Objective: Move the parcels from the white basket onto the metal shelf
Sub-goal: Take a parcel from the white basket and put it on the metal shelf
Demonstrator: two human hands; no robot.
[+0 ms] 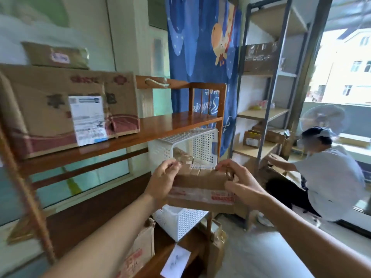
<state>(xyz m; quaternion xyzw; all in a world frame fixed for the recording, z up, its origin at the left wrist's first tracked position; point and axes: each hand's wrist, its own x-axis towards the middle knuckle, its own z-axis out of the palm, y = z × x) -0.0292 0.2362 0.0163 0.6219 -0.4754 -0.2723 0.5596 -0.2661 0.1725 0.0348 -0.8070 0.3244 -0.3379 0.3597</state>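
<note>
A brown cardboard parcel (200,189) with red-printed tape is held in front of me, between both hands. My left hand (164,179) grips its left end and my right hand (243,181) grips its right end. Right behind the parcel the white perforated basket (202,145) sits under the wooden shelf, with more brown parcels showing inside it. The grey metal shelf (267,109) stands at the right, against the wall by the window, with several boxes on its boards.
A wooden rack (160,125) at the left carries a large labelled carton (66,111). A second white basket (180,221) and cartons lie below. A person (331,177) crouches at the foot of the metal shelf beside a fan (323,119).
</note>
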